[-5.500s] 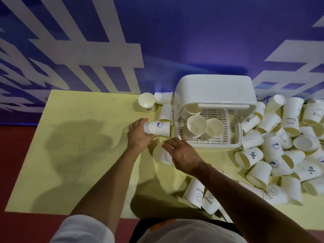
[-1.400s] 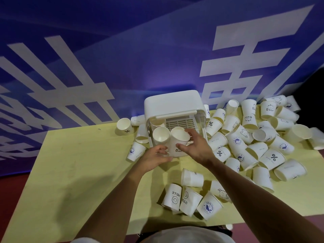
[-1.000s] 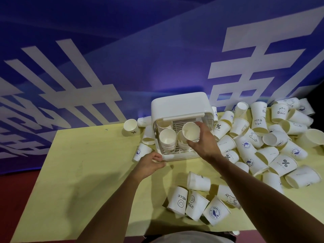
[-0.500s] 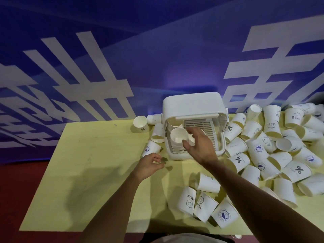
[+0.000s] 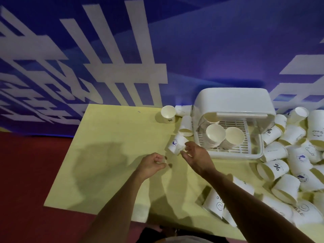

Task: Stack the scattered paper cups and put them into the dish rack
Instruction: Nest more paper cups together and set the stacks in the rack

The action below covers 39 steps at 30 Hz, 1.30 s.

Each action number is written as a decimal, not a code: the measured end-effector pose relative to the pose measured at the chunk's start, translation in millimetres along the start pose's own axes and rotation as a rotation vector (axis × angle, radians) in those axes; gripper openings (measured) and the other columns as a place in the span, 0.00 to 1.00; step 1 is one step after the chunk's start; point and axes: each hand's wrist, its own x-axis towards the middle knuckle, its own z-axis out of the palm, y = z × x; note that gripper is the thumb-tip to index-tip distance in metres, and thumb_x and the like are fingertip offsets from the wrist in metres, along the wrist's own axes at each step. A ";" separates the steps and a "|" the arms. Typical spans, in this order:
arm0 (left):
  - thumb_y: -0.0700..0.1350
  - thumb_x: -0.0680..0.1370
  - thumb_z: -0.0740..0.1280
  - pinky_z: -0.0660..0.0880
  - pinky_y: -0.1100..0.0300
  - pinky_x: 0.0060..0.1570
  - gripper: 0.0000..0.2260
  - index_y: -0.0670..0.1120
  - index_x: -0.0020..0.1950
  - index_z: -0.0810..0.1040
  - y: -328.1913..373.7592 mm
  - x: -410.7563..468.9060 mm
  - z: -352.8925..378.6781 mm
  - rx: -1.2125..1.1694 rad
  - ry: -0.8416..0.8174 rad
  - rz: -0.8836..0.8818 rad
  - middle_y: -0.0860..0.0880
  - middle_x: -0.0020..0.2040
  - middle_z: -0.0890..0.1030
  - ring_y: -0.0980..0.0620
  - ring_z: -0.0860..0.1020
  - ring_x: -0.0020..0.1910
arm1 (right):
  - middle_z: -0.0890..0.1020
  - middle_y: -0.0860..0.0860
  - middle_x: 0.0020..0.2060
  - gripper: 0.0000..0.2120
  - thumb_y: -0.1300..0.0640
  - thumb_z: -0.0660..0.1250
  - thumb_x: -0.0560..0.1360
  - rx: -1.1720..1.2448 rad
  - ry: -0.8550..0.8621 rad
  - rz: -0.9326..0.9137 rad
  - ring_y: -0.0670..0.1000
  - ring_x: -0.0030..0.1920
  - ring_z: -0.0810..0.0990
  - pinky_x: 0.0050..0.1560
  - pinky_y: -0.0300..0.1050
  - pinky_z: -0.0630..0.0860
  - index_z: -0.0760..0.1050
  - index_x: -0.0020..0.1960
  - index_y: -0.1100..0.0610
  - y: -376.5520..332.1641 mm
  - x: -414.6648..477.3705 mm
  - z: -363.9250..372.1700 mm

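My left hand (image 5: 151, 163): it hovers low over the yellow table (image 5: 112, 137), fingers loosely curled with nothing in them.
My right hand (image 5: 196, 156): it reaches forward with fingers spread and relaxed, empty, and its fingertips (image 5: 186, 143) are at the side of a tipped cup. I cannot tell whether they touch it.
Tipped cup (image 5: 176, 144): it lies on its side just left of the dish rack's front corner, blue logo facing up.
Dish rack (image 5: 228, 156): white, with its lid (image 5: 233, 100) raised, it sits at the far edge of the table against the blue wall.
Stacks in the rack: two nested stacks of paper cups lean side by side on the slatted floor, the left stack (image 5: 215, 133) touching the right stack (image 5: 234, 136), with their mouths toward me.
Cups left of the rack: one upright cup (image 5: 168, 113) stands alone, and two more lie on their sides between it and the rack.
Heap on the right (image 5: 289, 155): many loose cups are piled on their sides, some pressed against the rack's right wall.
Cups by my right forearm: a few lie near the table's front edge, among them a smiley-face cup (image 5: 216, 202).
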 end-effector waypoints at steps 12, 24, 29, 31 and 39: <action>0.41 0.72 0.76 0.72 0.70 0.46 0.11 0.51 0.50 0.79 -9.6 48.0 -35.6 -0.037 -0.019 -0.002 0.50 0.46 0.81 0.54 0.79 0.47 | 0.83 0.53 0.44 0.26 0.46 0.69 0.76 -0.067 0.046 0.164 0.56 0.46 0.83 0.42 0.50 0.77 0.65 0.67 0.58 -8.9 24.1 29.5; 0.46 0.73 0.77 0.70 0.73 0.47 0.17 0.45 0.59 0.79 13.9 99.9 -46.2 -0.013 -0.042 -0.034 0.48 0.53 0.81 0.53 0.79 0.52 | 0.79 0.63 0.57 0.49 0.21 0.52 0.69 -0.153 0.015 0.372 0.64 0.54 0.80 0.51 0.53 0.76 0.62 0.71 0.60 -14.8 65.4 45.5; 0.46 0.72 0.78 0.72 0.63 0.51 0.22 0.45 0.63 0.75 42.6 132.3 -45.7 -0.046 0.015 0.009 0.50 0.59 0.77 0.51 0.78 0.49 | 0.76 0.64 0.63 0.44 0.36 0.66 0.75 -0.118 0.011 0.471 0.62 0.62 0.76 0.57 0.51 0.71 0.57 0.74 0.67 -11.1 76.6 50.1; 0.46 0.72 0.77 0.70 0.63 0.51 0.26 0.45 0.67 0.72 55.4 143.3 -44.0 -0.038 0.033 0.030 0.52 0.61 0.74 0.51 0.76 0.49 | 0.74 0.63 0.66 0.42 0.38 0.67 0.75 -0.100 0.024 0.456 0.61 0.66 0.73 0.60 0.48 0.68 0.58 0.74 0.67 -9.5 78.6 49.6; 0.51 0.65 0.81 0.74 0.47 0.63 0.37 0.45 0.70 0.69 83.0 171.7 -30.3 0.097 0.153 0.101 0.46 0.64 0.76 0.45 0.75 0.62 | 0.79 0.54 0.55 0.37 0.39 0.70 0.73 -0.079 0.064 0.383 0.58 0.56 0.79 0.54 0.47 0.72 0.63 0.70 0.61 -3.5 78.0 52.4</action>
